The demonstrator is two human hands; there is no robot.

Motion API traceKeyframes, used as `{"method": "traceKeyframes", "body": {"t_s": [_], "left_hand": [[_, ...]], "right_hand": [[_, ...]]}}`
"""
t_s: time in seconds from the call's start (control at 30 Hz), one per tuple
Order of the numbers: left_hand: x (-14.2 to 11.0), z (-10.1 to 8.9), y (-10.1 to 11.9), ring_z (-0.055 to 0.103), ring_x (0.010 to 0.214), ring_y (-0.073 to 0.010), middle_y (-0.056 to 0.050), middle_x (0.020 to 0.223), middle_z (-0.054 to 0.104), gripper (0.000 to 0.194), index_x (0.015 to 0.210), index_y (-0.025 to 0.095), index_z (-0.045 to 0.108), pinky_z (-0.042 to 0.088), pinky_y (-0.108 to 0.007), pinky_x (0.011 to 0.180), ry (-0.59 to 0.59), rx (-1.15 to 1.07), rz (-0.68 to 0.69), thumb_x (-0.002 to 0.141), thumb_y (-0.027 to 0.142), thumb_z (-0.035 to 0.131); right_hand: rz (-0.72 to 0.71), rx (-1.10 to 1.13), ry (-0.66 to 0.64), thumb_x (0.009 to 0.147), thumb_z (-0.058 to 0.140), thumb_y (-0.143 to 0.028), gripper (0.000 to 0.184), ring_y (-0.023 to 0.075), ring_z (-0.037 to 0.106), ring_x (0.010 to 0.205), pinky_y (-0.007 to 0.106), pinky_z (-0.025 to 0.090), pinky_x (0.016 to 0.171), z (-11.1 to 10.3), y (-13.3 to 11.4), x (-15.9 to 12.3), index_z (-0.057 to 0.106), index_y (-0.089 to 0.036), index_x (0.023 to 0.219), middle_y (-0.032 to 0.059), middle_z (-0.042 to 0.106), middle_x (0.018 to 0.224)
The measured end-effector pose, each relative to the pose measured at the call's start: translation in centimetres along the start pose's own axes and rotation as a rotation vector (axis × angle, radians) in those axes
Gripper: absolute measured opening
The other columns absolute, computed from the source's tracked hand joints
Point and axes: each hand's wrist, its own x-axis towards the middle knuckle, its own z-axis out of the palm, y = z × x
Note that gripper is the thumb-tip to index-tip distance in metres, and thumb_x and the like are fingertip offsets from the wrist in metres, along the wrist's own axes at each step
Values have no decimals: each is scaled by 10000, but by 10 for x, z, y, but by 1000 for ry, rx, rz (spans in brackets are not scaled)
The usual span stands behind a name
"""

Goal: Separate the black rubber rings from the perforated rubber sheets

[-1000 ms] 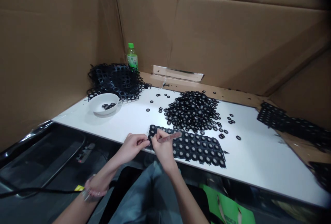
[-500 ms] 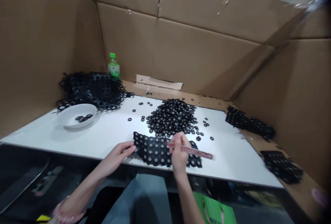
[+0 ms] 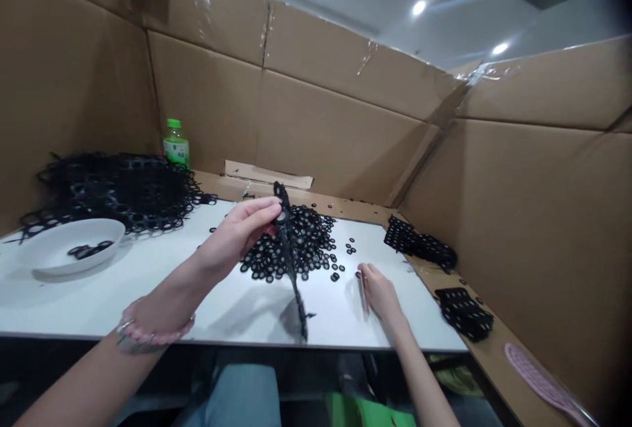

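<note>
My left hand [image 3: 241, 226] is raised over the white board, its thumb and fingers pinching the top of a black sheet studded with round discs [image 3: 295, 276]. The sheet hangs down almost edge-on to me, its lower end close to the board's front edge. Behind it lies a heap of small black rings with pale centres [image 3: 316, 236], partly covered by the hand and the sheet. To the right, my right hand [image 3: 382, 292] is low at the board, fingers closed round a thin reddish stick [image 3: 364, 295]. One loose ring is beside its fingertips.
On the left are a white bowl [image 3: 111, 243] with a few rings and a tangle of black mesh [image 3: 118, 187]. A green-capped bottle [image 3: 176, 144] stands behind. Black sheets [image 3: 419, 243] and a folded stack [image 3: 464, 314] lie at right, near a pink hairbrush [image 3: 538, 374]. Cardboard walls enclose the board.
My left hand has lifted the disc-studded sheet off the board, and it now hangs down. My right hand has left the sheet and moved right with the stick. The view has turned right and upward.
</note>
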Motion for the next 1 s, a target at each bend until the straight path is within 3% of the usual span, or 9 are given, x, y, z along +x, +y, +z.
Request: {"method": "traceKeyframes", "body": {"t_s": [0.17, 0.23, 0.33, 0.43, 0.5, 0.63, 0.73, 0.83, 1.0], "left_hand": [[-19, 6, 34, 443, 558, -88, 18, 610, 482, 246, 627, 154, 570, 383, -167, 510, 1, -55, -4, 741, 370, 599], [-33, 6, 36, 408, 520, -78, 28, 570, 447, 294, 576, 152, 548, 360, -161, 475, -29, -60, -40, 717, 399, 619], [-54, 6, 27, 390, 500, -80, 31, 547, 426, 347, 533, 152, 524, 358, -174, 463, -66, -29, -128, 700, 438, 628], [-73, 1, 10, 429, 549, -97, 19, 611, 469, 357, 598, 154, 549, 365, -179, 467, -17, -6, -220, 688, 491, 629], [-84, -4, -1, 418, 543, -92, 23, 616, 459, 381, 631, 150, 546, 352, -175, 460, -6, -22, -249, 698, 520, 612], [-102, -18, -18, 402, 550, -86, 26, 609, 422, 405, 642, 139, 511, 367, -189, 524, -25, -31, -137, 780, 519, 524], [-116, -23, -33, 474, 739, -129, -2, 767, 496, 265, 788, 150, 543, 405, -217, 691, 95, 86, 12, 760, 406, 602], [-125, -23, -45, 502, 797, -141, -13, 822, 541, 150, 852, 155, 561, 409, -234, 750, 268, 210, 0, 780, 284, 587], [-126, -18, -49, 518, 693, -126, -15, 736, 569, 92, 793, 140, 600, 419, -203, 638, 380, 384, -6, 786, 208, 539]], "right_hand": [[-64, 23, -12, 791, 367, -67, 331, 193, 597, 805, 275, 419, 648, -12, -15, 10, 558, -216, 1017, 62, 621, 892], [-85, 199, 87, 834, 391, -144, 244, 198, 593, 832, 300, 443, 700, -31, -46, 14, 542, -211, 1013, 70, 620, 935], [-209, 530, 273, 858, 444, -252, 197, 205, 557, 964, 313, 452, 768, -71, -115, 8, 525, -238, 1037, 64, 603, 1034], [-371, 674, 66, 814, 534, -286, 435, 211, 459, 1145, 343, 375, 942, -104, -184, -5, 419, -280, 1233, 44, 500, 1258], [-384, 716, -100, 753, 618, -245, 453, 194, 525, 1062, 313, 391, 920, -111, -217, -10, 474, -303, 1178, 5, 584, 1147], [-318, 879, -133, 772, 587, -189, 106, 149, 613, 790, 240, 455, 743, -91, -248, -13, 616, -245, 858, -26, 665, 825], [-247, 941, -68, 780, 584, -232, 44, 148, 617, 721, 218, 476, 651, -70, -252, -17, 618, -220, 806, -12, 664, 757], [-252, 880, -28, 789, 578, -274, 74, 163, 628, 708, 227, 497, 614, -55, -252, -20, 618, -219, 817, 6, 665, 758], [-467, 592, 347, 748, 628, -217, 186, 239, 599, 871, 354, 484, 758, -39, -252, -19, 648, -205, 932, 89, 626, 951]]}}
